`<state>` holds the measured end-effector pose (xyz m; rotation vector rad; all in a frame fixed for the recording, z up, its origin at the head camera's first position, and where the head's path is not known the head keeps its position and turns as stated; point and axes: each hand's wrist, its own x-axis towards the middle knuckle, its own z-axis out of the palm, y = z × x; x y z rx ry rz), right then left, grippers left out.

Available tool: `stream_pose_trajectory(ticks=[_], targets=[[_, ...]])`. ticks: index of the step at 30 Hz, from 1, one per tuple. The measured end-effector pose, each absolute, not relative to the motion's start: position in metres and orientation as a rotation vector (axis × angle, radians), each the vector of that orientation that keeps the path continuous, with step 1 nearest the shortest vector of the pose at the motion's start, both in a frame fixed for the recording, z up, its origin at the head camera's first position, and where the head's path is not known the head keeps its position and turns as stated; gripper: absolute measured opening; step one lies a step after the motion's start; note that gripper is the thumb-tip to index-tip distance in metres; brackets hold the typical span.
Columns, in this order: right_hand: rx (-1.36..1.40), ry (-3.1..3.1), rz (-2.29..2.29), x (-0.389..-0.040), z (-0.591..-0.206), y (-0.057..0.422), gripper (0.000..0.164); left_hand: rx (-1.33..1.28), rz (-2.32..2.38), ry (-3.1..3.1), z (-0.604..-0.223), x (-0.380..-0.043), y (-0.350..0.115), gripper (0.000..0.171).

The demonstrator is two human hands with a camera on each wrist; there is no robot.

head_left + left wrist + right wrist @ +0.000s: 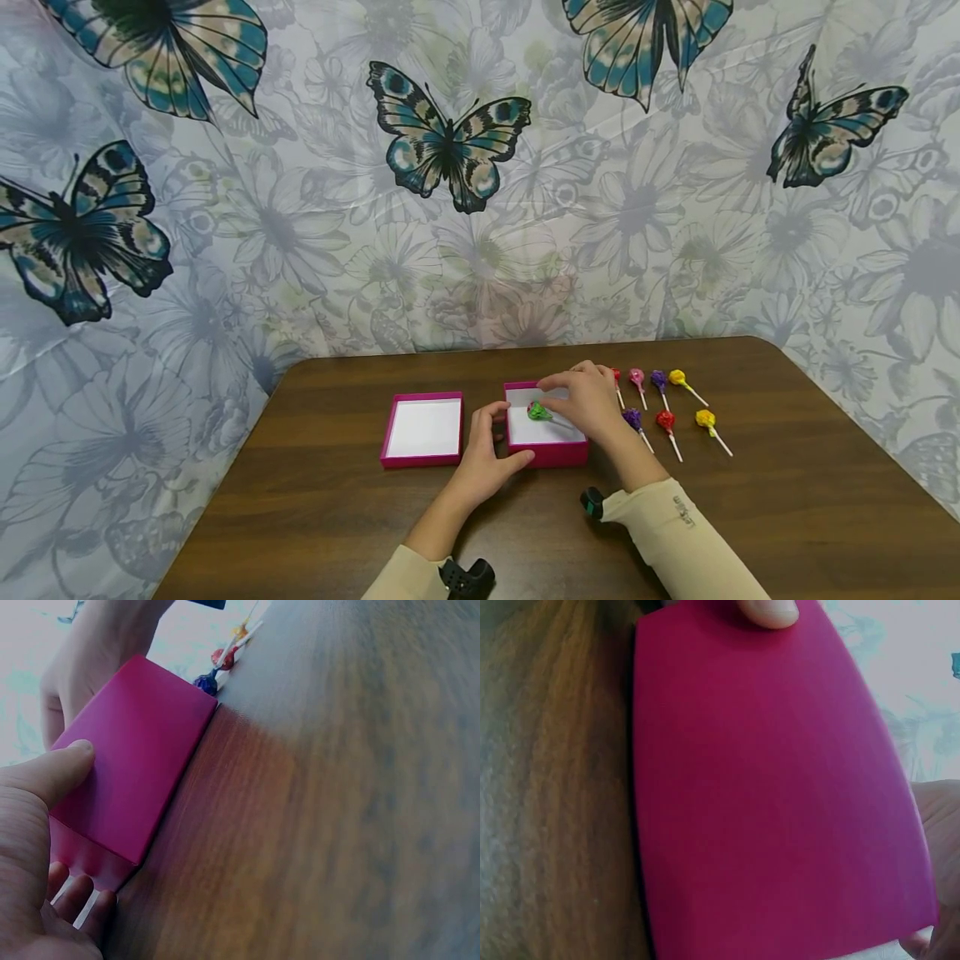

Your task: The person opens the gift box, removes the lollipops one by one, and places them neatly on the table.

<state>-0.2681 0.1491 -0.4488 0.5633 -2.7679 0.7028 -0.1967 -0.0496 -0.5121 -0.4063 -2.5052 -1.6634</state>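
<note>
My left hand grips the near left corner of a pink box; its thumb presses the front wall and its other fingers lie along the left side. Inside, on the white bottom, is a green lollipop, with a bit of red at its head and its stick pointing right. Over the box's right part reaches my right hand, thumb and index fingertips apart just above the green lollipop. In the right wrist view the box's front wall hides that hand's fingers.
A shallow pink lid with a white inside lies left of the box. To the right are two rows of lollipops, among them a pink one, a red one and a yellow one. A butterfly-print cloth hangs behind the wooden table.
</note>
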Motion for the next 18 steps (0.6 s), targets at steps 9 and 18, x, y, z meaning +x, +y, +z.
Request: stream_pose_trajectory(ticks=[9,18], targets=[[0.556,-2.807,0.82,-0.272,-0.453,0.149,0.022,-0.425,-1.645,-2.521,-0.515,-0.199,-0.049,0.076],[0.574,-2.887,0.871,-0.278,-0.461,0.145,0.023,-0.432,-1.667,-2.499,-0.513,-0.197,-0.051,0.074]])
